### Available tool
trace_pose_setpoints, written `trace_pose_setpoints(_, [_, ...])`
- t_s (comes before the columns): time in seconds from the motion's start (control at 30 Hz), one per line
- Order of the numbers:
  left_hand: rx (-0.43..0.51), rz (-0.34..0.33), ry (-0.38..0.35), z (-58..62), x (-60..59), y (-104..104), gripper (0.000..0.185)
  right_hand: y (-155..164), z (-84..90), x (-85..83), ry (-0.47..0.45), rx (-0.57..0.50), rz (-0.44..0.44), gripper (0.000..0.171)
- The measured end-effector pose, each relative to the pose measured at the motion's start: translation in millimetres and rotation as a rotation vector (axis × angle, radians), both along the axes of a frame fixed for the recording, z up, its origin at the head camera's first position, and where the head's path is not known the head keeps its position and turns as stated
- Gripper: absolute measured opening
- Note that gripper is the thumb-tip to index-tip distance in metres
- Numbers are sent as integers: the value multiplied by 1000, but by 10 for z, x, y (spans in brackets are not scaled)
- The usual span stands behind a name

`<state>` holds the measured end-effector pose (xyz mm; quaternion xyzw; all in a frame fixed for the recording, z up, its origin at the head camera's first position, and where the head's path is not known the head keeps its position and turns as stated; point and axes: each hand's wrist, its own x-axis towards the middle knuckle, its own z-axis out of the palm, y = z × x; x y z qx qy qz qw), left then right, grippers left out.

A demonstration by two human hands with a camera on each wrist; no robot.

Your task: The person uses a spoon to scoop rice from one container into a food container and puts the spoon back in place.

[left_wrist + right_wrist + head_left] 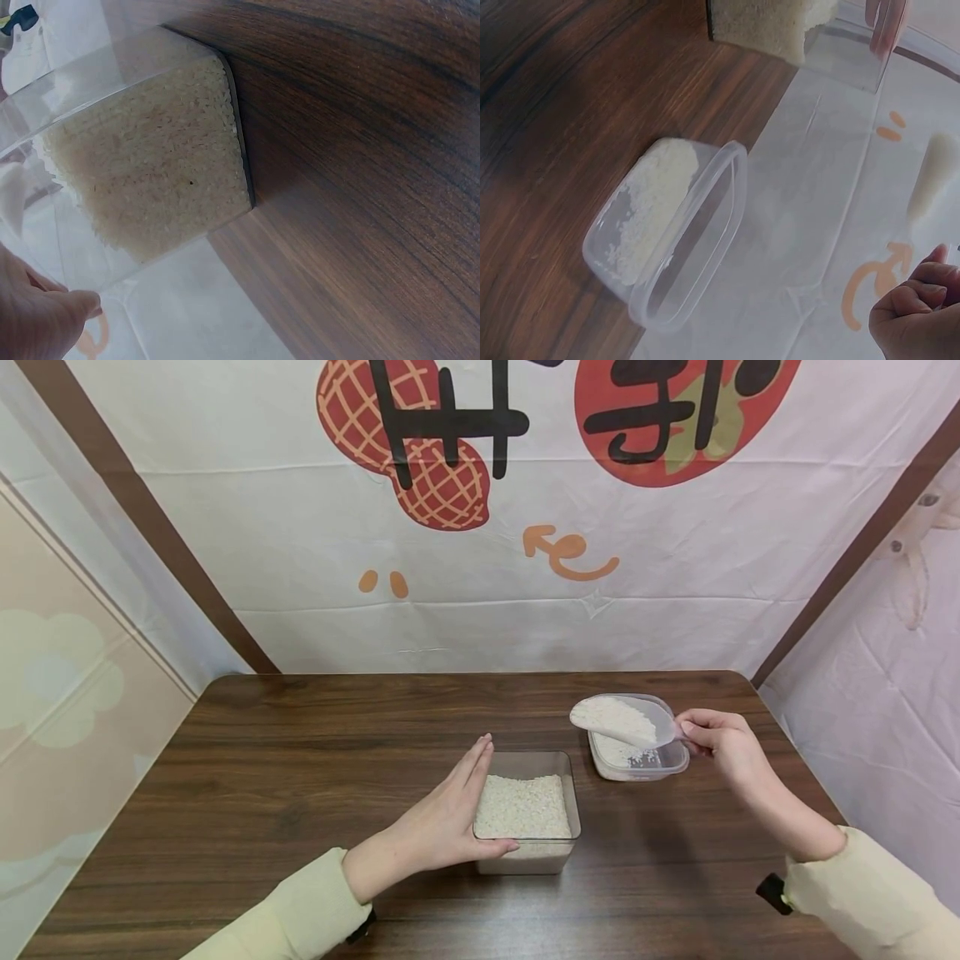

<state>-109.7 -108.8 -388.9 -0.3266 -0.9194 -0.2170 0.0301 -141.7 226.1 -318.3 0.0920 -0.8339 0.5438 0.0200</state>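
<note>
Rice (523, 806) fills much of a clear rectangular container (573, 793) on the table. My left hand (450, 818) lies against its left side, fingers straight along the wall and thumb across the near rim. In the left wrist view the thumb (84, 304) shows at the rim. My right hand (723, 739) pinches the handle of a translucent scoop (663, 727), which bears a heap of white rice (615, 717). The scoop is over a smaller clear plastic box (678, 764), overlapping its far half in the head view. White rice (656, 202) lies inside that box.
Both containers stand on a dark wood-grain table (300, 793), the small box behind and to the right of the larger one. A white printed cloth (480, 635) hangs at the table's far edge, with further cloth walls at both sides.
</note>
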Motion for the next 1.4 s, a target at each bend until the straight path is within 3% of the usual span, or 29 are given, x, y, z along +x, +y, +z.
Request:
trace_pose_setpoints(0.7, [1, -8, 3, 8, 2, -1, 109, 321, -56, -68, -18, 80, -90, 23])
trace_pose_setpoints(1.03, [4, -5, -6, 20, 9, -2, 109, 506, -125, -62, -6, 24, -102, 41])
trace_pose_setpoints(1.4, [4, -6, -6, 18, 4, -5, 109, 647, -176, -53, -25, 24, -156, 44])
